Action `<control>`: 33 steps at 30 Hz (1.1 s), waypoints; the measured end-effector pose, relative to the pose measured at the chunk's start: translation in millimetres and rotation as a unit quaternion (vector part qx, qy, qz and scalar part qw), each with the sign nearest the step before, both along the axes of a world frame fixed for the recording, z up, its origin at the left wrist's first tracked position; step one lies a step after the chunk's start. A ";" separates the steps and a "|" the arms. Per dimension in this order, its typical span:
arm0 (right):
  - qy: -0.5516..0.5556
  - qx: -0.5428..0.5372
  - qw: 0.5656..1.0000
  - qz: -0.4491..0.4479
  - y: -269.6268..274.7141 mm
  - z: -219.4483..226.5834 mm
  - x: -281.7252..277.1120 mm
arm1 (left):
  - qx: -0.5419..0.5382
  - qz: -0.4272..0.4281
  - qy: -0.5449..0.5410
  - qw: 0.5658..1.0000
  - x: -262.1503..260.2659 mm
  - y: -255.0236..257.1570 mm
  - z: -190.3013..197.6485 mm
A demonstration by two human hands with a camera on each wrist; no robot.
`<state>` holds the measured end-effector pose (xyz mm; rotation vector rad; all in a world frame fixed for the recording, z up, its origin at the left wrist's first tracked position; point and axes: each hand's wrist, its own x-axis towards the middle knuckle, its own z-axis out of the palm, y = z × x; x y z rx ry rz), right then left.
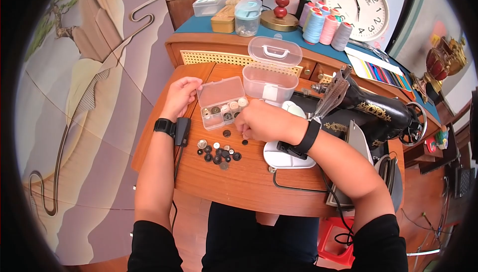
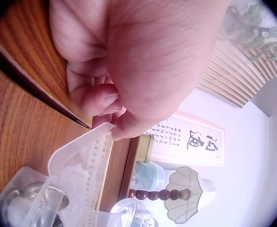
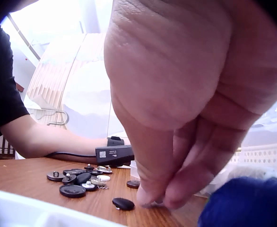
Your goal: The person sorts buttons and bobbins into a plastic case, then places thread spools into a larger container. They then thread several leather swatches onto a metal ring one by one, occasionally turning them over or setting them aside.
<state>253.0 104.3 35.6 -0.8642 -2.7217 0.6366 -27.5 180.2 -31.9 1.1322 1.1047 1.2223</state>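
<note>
My left hand (image 1: 182,96) pinches the corner of the raised clear lid (image 2: 77,142) of a compartment box (image 1: 214,121). Light and dark buttons lie in the box's compartments. Just right of the box, my right hand (image 1: 264,121) points down at the tabletop, thumb and fingertips close together. In the right wrist view a small greyish button shows partly between the fingertips of this hand (image 3: 176,104); most of it is hidden. A black button (image 3: 123,204) lies beside them, and another dark button (image 1: 227,133) is near the box. A loose group of buttons (image 1: 217,159) lies nearer the table's front edge.
An oval clear container (image 1: 271,83) with its lid open stands behind the box. A white tray (image 1: 289,158) lies right of the buttons, beside a black sewing machine (image 1: 371,107). Thread spools (image 1: 313,27) and a clock (image 1: 356,7) stand at the back.
</note>
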 end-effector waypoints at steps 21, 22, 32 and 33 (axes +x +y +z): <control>0.140 0.078 0.983 -0.084 24.7 -1.3 10.2 | 0.005 -0.006 -0.003 1.000 -1.0 0.9 -0.9; 0.140 0.078 0.983 -0.084 25.5 -2.4 9.8 | 0.004 -0.007 -0.002 1.000 -1.1 0.8 -0.5; 0.133 0.053 0.987 -0.071 23.4 -10.2 -0.4 | 0.002 -0.003 -0.001 1.000 0.4 0.1 1.0; 0.117 0.065 0.989 -0.064 23.4 -11.0 -0.8 | 0.006 -0.005 -0.001 1.000 0.1 0.6 -0.1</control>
